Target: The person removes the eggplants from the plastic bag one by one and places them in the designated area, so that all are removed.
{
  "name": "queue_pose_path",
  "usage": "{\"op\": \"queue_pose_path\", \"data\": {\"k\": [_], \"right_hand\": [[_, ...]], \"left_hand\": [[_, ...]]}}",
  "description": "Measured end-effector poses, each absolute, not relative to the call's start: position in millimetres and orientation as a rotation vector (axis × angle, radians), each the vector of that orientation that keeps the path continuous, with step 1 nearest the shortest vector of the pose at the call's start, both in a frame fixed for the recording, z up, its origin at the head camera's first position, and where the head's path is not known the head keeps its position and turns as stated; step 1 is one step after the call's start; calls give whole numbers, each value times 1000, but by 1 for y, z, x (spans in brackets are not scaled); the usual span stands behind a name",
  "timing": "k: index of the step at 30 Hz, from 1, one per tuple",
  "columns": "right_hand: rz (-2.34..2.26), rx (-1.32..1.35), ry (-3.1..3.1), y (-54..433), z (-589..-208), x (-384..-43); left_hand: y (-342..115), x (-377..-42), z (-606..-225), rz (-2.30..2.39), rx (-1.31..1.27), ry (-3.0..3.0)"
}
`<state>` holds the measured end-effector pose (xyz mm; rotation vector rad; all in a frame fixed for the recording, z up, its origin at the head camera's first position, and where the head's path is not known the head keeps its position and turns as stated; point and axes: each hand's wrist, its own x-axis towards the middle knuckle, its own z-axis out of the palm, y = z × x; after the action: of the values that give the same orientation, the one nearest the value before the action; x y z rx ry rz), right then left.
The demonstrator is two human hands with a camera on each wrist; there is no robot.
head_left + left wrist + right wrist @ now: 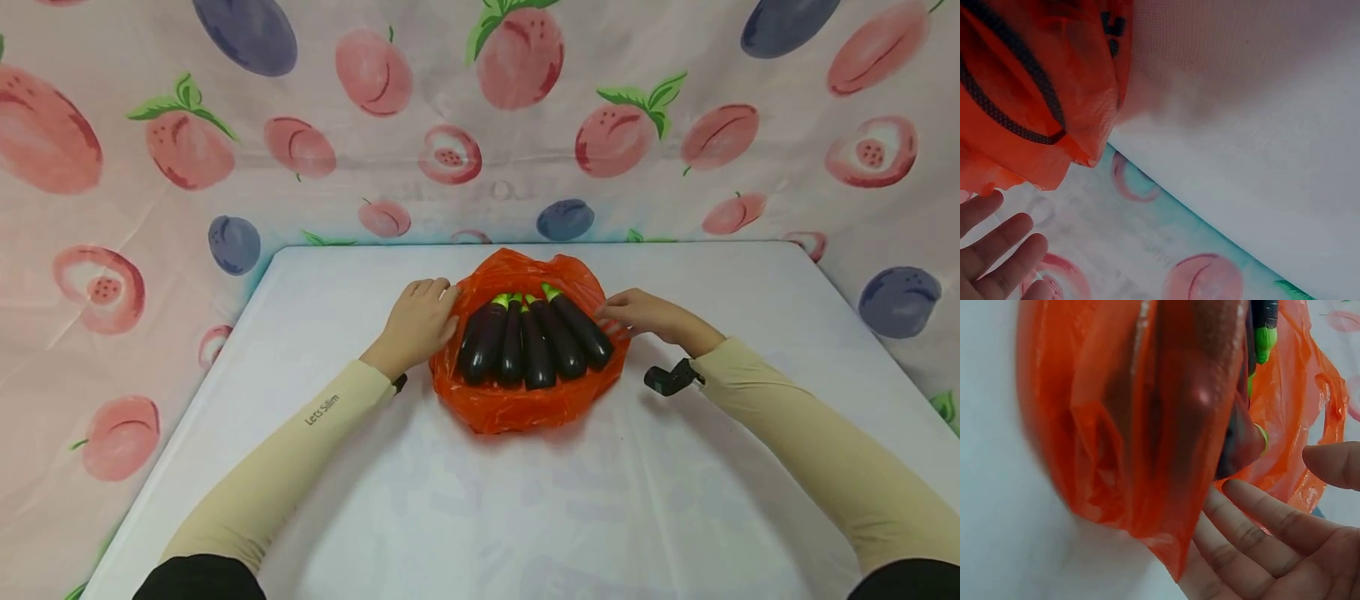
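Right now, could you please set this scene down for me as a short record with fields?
Surface: white tabletop
Container: orange plastic bag, mouth open
Contents: several dark eggplants, side by side, green stem ends pointing away from the person
Left: left hand at the bag's left edge
Right: right hand at the bag's right edge, fingers extended
Backdrop: fruit-print cloth

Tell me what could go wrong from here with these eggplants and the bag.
The orange bag looks thin, with dark shapes showing through in the right wrist view, so a hard tug might tear it.
Its mouth gapes wide, so tilting it could let the eggplants roll out.
Their glossy skins look smooth and might slip from the right hand if it lifts one.
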<state>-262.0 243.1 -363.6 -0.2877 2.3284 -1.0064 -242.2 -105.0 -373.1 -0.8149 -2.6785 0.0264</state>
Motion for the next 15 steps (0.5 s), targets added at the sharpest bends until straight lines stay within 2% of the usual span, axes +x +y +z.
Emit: {"op": "queue_pose_path", "data": {"k": [15], "right_hand": [[-969, -286, 2453, 236, -377, -259]], "left_hand": [[-103, -240, -373, 133, -743, -2905]]}}
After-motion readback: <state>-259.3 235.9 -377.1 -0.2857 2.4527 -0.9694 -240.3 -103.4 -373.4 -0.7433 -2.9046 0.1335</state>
